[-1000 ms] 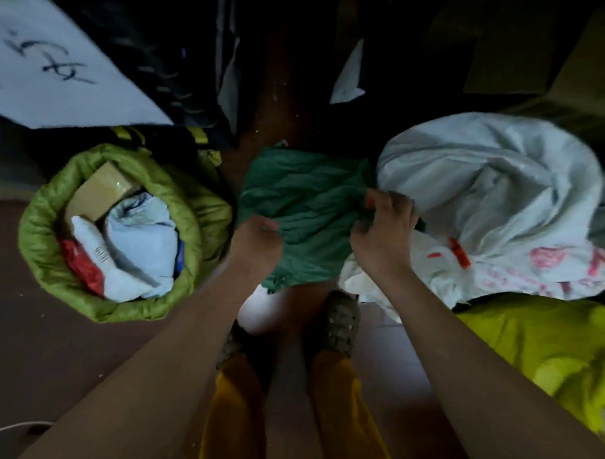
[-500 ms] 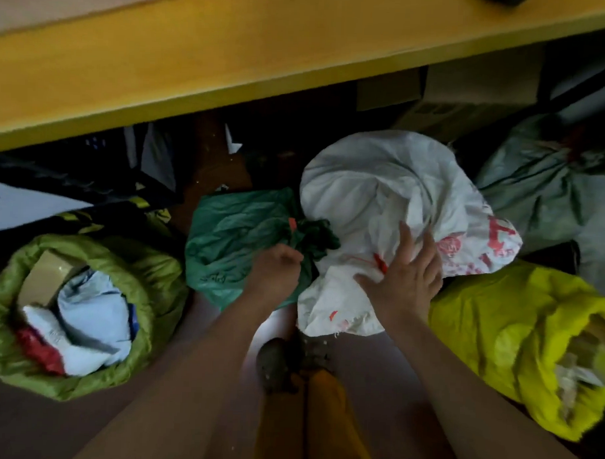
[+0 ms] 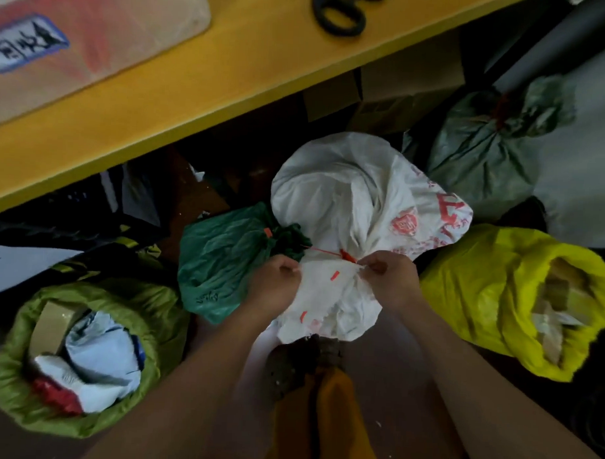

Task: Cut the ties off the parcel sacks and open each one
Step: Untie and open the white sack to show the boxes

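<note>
A white sack (image 3: pixel 350 196) with red print lies on the floor in the middle, its neck cinched by a red tie (image 3: pixel 346 255). My left hand (image 3: pixel 275 283) and my right hand (image 3: pixel 388 277) both pinch the white cloth of its mouth just below the tie. A dark green sack (image 3: pixel 224 261) with an orange tie (image 3: pixel 267 232) lies beside it on the left. A grey-green tied sack (image 3: pixel 482 146) sits at the back right. Black scissors (image 3: pixel 339 11) rest on the yellow table (image 3: pixel 196 88).
An open olive-green sack (image 3: pixel 18 367) full of parcels stands at the left, an open yellow sack (image 3: pixel 491 291) at the right. A cardboard box (image 3: pixel 409 82) sits under the table. My feet and orange trousers (image 3: pixel 325 419) are below the white sack.
My left hand left the green sack and took the white sack's mouth. My right hand closed on the same cloth. The view tilted up, so the table top and scissors show.
</note>
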